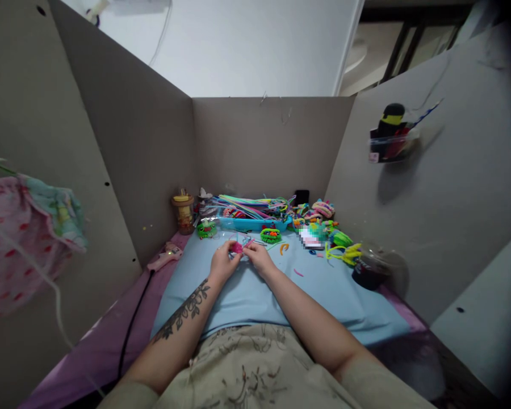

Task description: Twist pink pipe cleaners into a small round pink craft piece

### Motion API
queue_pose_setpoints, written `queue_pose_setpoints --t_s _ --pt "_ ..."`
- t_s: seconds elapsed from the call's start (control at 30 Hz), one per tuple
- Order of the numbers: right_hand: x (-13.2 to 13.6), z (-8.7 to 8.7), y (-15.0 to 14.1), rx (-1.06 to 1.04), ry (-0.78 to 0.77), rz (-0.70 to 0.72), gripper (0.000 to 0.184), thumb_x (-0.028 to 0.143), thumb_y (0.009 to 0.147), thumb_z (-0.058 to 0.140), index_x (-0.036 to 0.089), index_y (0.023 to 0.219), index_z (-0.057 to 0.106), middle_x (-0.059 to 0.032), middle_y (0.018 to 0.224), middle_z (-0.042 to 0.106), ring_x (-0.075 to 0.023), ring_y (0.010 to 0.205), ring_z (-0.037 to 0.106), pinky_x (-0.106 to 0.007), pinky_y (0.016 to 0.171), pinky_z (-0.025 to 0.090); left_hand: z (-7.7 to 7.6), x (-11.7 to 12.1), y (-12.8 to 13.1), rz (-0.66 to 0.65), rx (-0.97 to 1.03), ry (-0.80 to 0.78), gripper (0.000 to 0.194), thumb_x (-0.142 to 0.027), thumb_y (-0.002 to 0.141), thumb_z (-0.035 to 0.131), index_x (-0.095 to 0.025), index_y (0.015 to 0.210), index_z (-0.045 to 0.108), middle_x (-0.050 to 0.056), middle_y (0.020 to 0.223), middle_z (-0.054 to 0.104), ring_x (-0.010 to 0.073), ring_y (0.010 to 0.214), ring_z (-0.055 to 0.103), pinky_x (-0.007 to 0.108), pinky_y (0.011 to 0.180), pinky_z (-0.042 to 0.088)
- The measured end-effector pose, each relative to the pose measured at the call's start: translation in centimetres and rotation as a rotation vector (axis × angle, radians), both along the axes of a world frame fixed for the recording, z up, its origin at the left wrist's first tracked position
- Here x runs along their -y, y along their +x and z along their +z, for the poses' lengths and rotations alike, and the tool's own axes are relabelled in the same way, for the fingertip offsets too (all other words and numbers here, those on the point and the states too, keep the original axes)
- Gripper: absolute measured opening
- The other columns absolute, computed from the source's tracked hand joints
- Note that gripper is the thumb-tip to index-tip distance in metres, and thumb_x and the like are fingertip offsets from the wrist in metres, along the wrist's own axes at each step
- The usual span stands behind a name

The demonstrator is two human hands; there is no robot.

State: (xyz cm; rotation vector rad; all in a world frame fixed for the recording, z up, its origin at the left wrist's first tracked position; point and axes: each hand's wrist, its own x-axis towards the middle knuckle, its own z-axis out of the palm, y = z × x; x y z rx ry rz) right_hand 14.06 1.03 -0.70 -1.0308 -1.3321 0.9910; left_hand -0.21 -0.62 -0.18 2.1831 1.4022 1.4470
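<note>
Near the middle of the desk, my left hand (225, 260) has its fingers closed on a small pink pipe-cleaner piece (237, 247), which looks coiled or bunched. My right hand (259, 258) pinches at the right side of that same piece, where a pink end sticks up. Fingertips hide part of it. Just beyond my hands sits a round green pipe-cleaner piece (271, 235) with orange bits in it. An orange bent pipe cleaner (284, 249) and a short pink scrap (298, 272) lie to the right of my right hand.
Behind stands a blue tray (264, 225) heaped with colourful pipe cleaners (255, 205). A pink glue gun (166, 257) lies left, its black cord running forward. At right are yellow pipe cleaners (344, 254) and a dark tub (369, 272). Grey panels (268, 147) enclose the desk.
</note>
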Motion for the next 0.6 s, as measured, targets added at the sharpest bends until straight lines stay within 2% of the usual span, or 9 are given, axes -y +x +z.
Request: queue_pose_setpoints --t_s 0.17,0.27,0.37,0.47,0.53,0.6 --pt "-0.1 -0.1 -0.1 0.051 0.061 -0.008 0.024 0.034 0.065 0.06 0.017 0.053 0.05 0.0048 0.049 0.043 -0.0092 0.05 0.038 -0.022 0.05 0.03 -0.1 0.0 0.1 0.033 0.021 -0.016 0.032 -0.025 0.071 0.06 -0.019 0.102 0.056 0.005 0.09 0.066 0.0189 0.082 0.062 0.032 0.075 0.049" --pt "-0.3 -0.2 -0.2 0.088 0.117 -0.012 0.022 0.036 0.068 0.058 0.018 0.057 0.053 0.0026 0.056 0.049 -0.0112 0.055 0.044 -0.023 0.054 0.036 -0.2 -0.2 0.1 0.016 0.084 -0.023 0.031 -0.025 0.071 0.059 -0.018 0.101 0.056 0.005 0.089 0.067 0.0178 0.081 0.063 0.031 0.075 0.049" --pt "-0.1 0.0 -0.1 0.155 0.21 -0.122 0.016 0.034 0.07 0.058 0.018 0.067 0.058 -0.0016 0.072 0.057 -0.0148 0.069 0.052 -0.026 0.065 0.043 -0.3 -0.4 -0.1 0.0 0.139 -0.017 0.031 -0.026 0.072 0.059 -0.018 0.101 0.055 0.004 0.089 0.067 0.017 0.08 0.063 0.031 0.075 0.05" --pt "0.6 0.5 0.1 0.22 0.335 -0.283 0.011 0.028 0.073 0.056 0.018 0.077 0.059 -0.0041 0.083 0.058 -0.0159 0.076 0.052 -0.029 0.072 0.045 -0.5 -0.6 -0.2 0.006 0.161 -0.02 0.031 -0.026 0.072 0.06 -0.018 0.101 0.055 0.005 0.089 0.067 0.0172 0.081 0.063 0.031 0.076 0.049" --pt "1.1 0.7 0.2 0.279 0.421 -0.31 0.01 0.023 0.075 0.053 0.019 0.082 0.06 -0.0051 0.085 0.058 -0.0167 0.079 0.053 -0.029 0.073 0.045 -0.5 -0.6 -0.3 0.014 0.171 -0.027 0.031 -0.027 0.071 0.06 -0.018 0.101 0.055 0.005 0.09 0.067 0.0175 0.082 0.063 0.031 0.076 0.049" --pt "1.3 0.8 0.1 0.346 0.49 -0.271 0.013 0.019 0.077 0.051 0.02 0.085 0.061 -0.006 0.088 0.059 -0.018 0.085 0.054 -0.03 0.076 0.045 -0.4 -0.7 -0.3 0.014 0.187 -0.038 0.031 -0.027 0.071 0.061 -0.018 0.1 0.055 0.005 0.09 0.067 0.0175 0.082 0.063 0.031 0.076 0.049"
